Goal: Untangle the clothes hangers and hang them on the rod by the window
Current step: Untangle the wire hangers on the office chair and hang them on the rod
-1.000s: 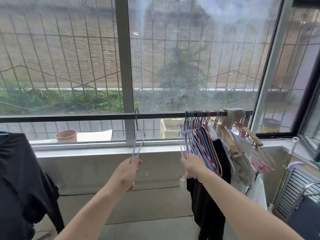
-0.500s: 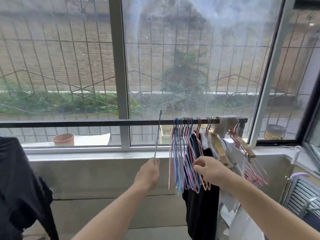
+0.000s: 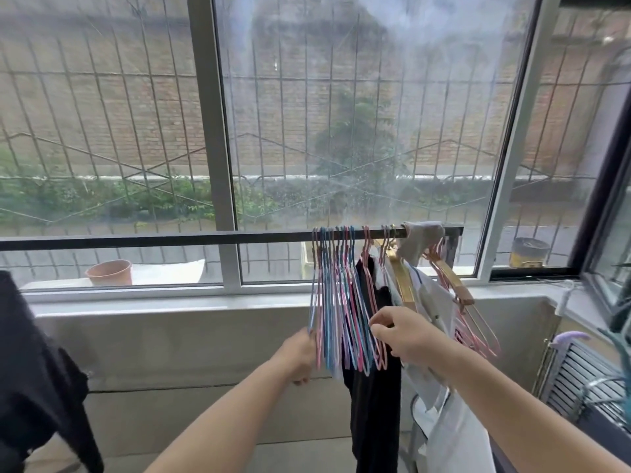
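Slid that last thin blue wire hanger (image 3: 312, 295) rightward along the long dark metal rod (image 3: 153, 239) since a second ago; was hanging alone near the white window post (image 3: 218, 165), now tucked up against the left edge of the packed bunch of pink and blue wire hangers (image 3: 345, 302). Camera view shifted right with it too.

Progress-wise: looks mostly done. A whole row of hooks sitting neatly on the rod, all pointing the same way, nothing obviously knotted. Also a couple of wooden hangers (image 3: 450, 281) and a black garment (image 3: 372, 387) further right. No loose pile of hangers anywhere in view, so probably only tidying and spacing left, though could be more out of frame.

Left hand (image 3: 300, 356) down at the bottom left corner of the bunch, fingers curled around the lower end of that blue hanger, or so it seems; a bit hard to tell whether pinching one wire or two. Right hand (image 3: 399, 336) on the right side of the bunch, fingertips pinching one of the pink wires partway down. So the bunch sits squarely between both hands, hooks well above the grips on the rod, bottoms dangling just below knuckle level.
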### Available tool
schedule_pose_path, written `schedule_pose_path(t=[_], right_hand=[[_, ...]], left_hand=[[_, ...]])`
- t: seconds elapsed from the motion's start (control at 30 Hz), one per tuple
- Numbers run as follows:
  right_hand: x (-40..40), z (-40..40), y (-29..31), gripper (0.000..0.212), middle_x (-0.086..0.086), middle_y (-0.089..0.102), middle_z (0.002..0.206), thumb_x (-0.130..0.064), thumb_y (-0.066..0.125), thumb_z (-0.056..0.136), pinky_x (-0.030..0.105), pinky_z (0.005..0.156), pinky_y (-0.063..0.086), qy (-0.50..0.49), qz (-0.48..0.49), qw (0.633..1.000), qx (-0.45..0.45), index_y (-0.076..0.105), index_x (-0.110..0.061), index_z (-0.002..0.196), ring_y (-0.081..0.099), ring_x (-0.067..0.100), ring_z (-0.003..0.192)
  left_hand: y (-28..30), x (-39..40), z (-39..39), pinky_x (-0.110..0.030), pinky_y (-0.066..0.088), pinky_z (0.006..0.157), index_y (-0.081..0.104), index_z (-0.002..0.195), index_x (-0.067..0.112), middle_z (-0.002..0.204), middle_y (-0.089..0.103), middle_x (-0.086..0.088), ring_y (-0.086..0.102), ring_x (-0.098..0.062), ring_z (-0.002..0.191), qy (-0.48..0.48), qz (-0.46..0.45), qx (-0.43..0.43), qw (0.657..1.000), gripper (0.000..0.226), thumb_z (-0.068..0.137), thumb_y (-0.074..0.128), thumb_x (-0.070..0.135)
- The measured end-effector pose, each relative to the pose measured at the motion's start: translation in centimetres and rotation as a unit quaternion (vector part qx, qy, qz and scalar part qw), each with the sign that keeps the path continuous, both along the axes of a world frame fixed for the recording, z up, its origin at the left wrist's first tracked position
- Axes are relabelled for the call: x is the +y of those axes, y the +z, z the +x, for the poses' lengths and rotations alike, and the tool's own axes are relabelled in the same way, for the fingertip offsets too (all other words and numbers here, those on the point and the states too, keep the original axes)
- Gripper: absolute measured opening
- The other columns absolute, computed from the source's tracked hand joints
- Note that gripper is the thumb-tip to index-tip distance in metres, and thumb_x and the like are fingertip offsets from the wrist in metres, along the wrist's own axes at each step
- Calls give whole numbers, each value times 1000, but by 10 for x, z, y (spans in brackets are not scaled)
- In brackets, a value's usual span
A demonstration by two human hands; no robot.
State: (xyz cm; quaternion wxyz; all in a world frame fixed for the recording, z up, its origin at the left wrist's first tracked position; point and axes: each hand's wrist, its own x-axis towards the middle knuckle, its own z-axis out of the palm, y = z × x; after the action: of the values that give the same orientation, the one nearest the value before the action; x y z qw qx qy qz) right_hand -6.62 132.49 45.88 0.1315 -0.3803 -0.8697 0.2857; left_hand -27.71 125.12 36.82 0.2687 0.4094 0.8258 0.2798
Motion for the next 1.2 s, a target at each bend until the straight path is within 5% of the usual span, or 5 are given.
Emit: schedule_pose_path(t=[0.17,0.33,0.63,0.83,1.2], right_hand=[[-12,-3,6,24,-3,68,109,-29,49,104,29,88,53,26,-3,1000,5,63,-20,122,65,14,99],[-34,-35,-7,22,-11,63,97,-26,50,104,20,71,46,73,-18,996,45,64,-19,118,59,6,84],[-188,-169,-103,20,1,74,86,-19,56,94,44,86,59,259,-123,958,-10,65,-31,80,73,21,84],[-383,-205,-157,13,7,73,91,-18,56,96,39,74,60,396,-193,894,-74,68,-18,91,72,22,78],[-781,-132,-274,15,8,66,84,-7,54,100,26,59,45,530,-330,746,-232,68,-6,95,62,16,64]], left_hand=[[-1,-7,-5,-30,53,52,39,135,24,104,68,-12,66,-18,61,-33,-7,-26,999,46,100,38,53],[-5,-65,-15,-22,47,67,21,159,27,146,48,-1,65,-16,91,-22,30,-72,997,93,74,51,45],[-68,-296,-5,-19,49,57,60,131,13,115,70,-6,66,-18,77,271,40,-124,954,35,99,47,8],[-122,-522,40,-29,52,69,63,120,16,108,70,-5,69,-16,75,498,85,-210,837,25,100,47,16],[-234,-912,259,-20,41,46,67,102,7,84,66,-11,61,-18,52,769,103,-306,552,19,99,48,9]])
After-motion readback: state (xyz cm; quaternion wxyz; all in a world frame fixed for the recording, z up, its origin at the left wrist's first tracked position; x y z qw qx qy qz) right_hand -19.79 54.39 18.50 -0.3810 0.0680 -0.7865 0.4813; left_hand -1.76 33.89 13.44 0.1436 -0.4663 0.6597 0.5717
